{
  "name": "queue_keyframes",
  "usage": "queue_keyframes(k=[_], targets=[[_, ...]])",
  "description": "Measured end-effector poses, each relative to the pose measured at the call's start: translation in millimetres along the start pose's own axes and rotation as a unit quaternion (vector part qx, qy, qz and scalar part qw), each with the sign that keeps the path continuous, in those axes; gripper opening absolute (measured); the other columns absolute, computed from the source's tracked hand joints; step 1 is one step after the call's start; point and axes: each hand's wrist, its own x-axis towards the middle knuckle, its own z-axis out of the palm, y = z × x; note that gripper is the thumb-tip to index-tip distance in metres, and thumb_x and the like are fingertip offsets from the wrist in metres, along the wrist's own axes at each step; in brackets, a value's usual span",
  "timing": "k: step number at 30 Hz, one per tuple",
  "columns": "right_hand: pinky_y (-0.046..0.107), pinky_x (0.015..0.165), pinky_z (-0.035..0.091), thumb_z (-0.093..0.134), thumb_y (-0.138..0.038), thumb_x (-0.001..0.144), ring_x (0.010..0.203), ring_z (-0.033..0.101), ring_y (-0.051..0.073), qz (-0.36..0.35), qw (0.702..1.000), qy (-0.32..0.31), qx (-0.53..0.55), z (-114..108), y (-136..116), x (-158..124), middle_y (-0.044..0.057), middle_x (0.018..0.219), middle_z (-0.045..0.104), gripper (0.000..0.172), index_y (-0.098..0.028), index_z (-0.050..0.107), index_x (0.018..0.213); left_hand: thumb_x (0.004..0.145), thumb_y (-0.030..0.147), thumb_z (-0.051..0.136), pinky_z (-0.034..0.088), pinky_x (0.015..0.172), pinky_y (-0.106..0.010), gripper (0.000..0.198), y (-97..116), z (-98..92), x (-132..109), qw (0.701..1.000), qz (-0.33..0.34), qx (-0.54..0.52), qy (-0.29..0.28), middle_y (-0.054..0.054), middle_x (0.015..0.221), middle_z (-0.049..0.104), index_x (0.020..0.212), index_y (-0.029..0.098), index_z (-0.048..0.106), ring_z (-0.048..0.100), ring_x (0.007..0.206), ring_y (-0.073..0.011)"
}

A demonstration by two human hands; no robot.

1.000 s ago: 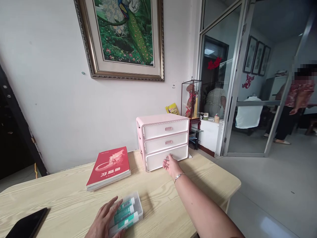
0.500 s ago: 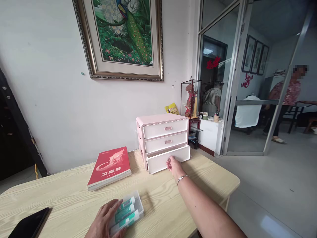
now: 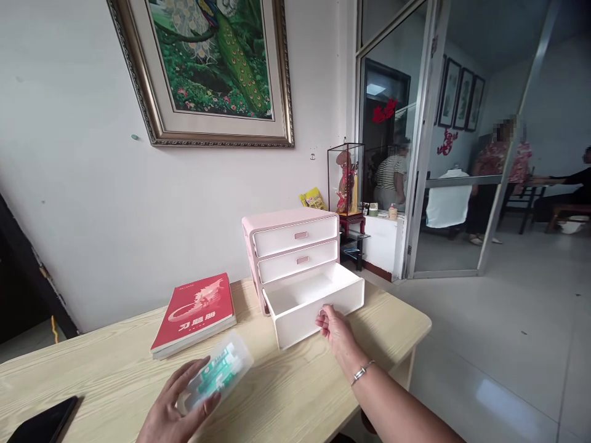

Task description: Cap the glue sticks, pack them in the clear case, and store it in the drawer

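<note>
A pink desktop drawer unit (image 3: 290, 216) with white drawers stands at the back of the wooden table. Its bottom drawer (image 3: 300, 323) is pulled well out, and its bare white inside shows. My right hand (image 3: 335, 329) has its fingers closed at the handle on that drawer's front. In my left hand (image 3: 178, 397) is a clear plastic box (image 3: 240, 357), gripped by its sides and tilted, with white-and-green tubes (image 3: 217, 372) inside. The print on the tubes is too blurred to read.
A thick red book (image 3: 196, 314) lies left of the drawer unit. A black phone (image 3: 44, 421) is at the table's left front. The table's right edge (image 3: 420, 335) borders the floor. Behind the glass door, a person in a patterned top (image 3: 492, 160) stands among furniture.
My right hand has drawn the bottom drawer farther out towards me. My left hand has picked up and tilted the plastic box. The view has shifted slightly right.
</note>
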Motion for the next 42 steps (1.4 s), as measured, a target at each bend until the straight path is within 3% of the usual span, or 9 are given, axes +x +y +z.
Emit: queue_keyframes(k=[6,8,12,16,20,26,30,38,42], targets=[[0.018,0.047,0.039,0.067,-0.042,0.073,0.059,0.062,0.012,-0.029,1.0,-0.009,0.005,-1,5,-3,-0.001,0.064,0.064,0.026,-0.017,0.059,0.075,0.069,0.061,0.072,0.059,0.084,-0.048,0.069,111,-5.9,39,0.999,0.002,-0.04,-0.031,-0.01,0.133,0.062,0.13,0.029,0.062,0.061,0.117,-0.0393],[0.018,0.047,0.04,0.068,-0.043,0.072,0.06,0.062,0.012,-0.03,1.0,-0.009,0.005,-2,6,-3,0.0,0.065,0.064,0.028,-0.016,0.06,0.076,0.068,0.06,0.074,0.059,0.083,-0.047,0.071,146,-1.4,57,0.995,0.022,-0.055,-0.078,-0.012,0.134,0.06,0.13,0.026,0.063,0.061,0.117,-0.0406],[0.019,0.046,0.038,0.07,-0.046,0.072,0.061,0.061,0.013,-0.031,0.999,-0.014,0.005,-4,7,-2,0.001,0.067,0.064,0.032,-0.015,0.06,0.078,0.07,0.054,0.074,0.051,0.096,-0.047,0.07,188,24.2,95,0.985,-0.014,-0.076,-0.152,-0.012,0.13,0.063,0.132,0.025,0.061,0.057,0.122,-0.0363],[0.019,0.045,0.036,0.07,-0.048,0.072,0.059,0.059,0.013,-0.035,0.999,-0.017,0.003,-4,8,0,0.001,0.066,0.064,0.035,-0.015,0.06,0.08,0.07,0.048,0.075,0.05,0.094,-0.037,0.071,187,68.7,130,0.968,-0.035,-0.119,-0.216,-0.012,0.126,0.066,0.133,0.02,0.059,0.062,0.116,-0.0298],[0.019,0.044,0.036,0.07,-0.05,0.072,0.058,0.059,0.013,-0.039,0.999,-0.028,-0.003,-5,8,1,0.001,0.065,0.063,0.037,-0.015,0.06,0.08,0.071,0.049,0.072,0.05,0.09,-0.03,0.069,176,109.1,154,0.969,-0.012,-0.055,-0.239,-0.01,0.123,0.068,0.132,0.019,0.058,0.064,0.11,-0.0258],[0.019,0.046,0.038,0.069,-0.049,0.075,0.059,0.06,0.013,-0.047,0.998,-0.03,-0.017,-9,11,1,0.003,0.068,0.066,0.035,-0.015,0.061,0.082,0.064,0.046,0.078,0.049,0.086,-0.04,0.071,166,150.8,171,0.964,0.004,0.071,-0.255,-0.016,0.111,0.069,0.125,0.013,0.06,0.065,0.103,-0.0364],[0.019,0.046,0.038,0.067,-0.047,0.077,0.058,0.059,0.012,-0.045,0.998,-0.029,-0.023,-10,9,-1,0.002,0.069,0.066,0.032,-0.016,0.061,0.081,0.069,0.041,0.075,0.047,0.089,-0.039,0.061,154,174.7,178,0.949,0.032,0.125,-0.288,-0.016,0.118,0.067,0.122,0.017,0.059,0.063,0.107,-0.033],[0.019,0.045,0.037,0.069,-0.045,0.075,0.056,0.057,0.012,-0.045,0.998,-0.022,-0.026,-10,8,-2,0.001,0.068,0.065,0.031,-0.016,0.062,0.08,0.065,0.028,0.078,0.049,0.087,-0.032,0.052,145,191.2,183,0.931,0.057,0.134,-0.336,-0.009,0.115,0.072,0.116,0.022,0.066,0.067,0.101,-0.0266],[0.02,0.045,0.039,0.07,-0.048,0.074,0.057,0.059,0.012,-0.04,0.998,-0.024,-0.028,-10,9,1,0.001,0.067,0.065,0.033,-0.016,0.062,0.081,0.07,0.025,0.073,0.051,0.079,-0.028,0.042,151,183.5,181,0.947,0.049,0.096,-0.304,-0.004,0.1,0.076,0.112,0.023,0.071,0.07,0.087,-0.0227]])
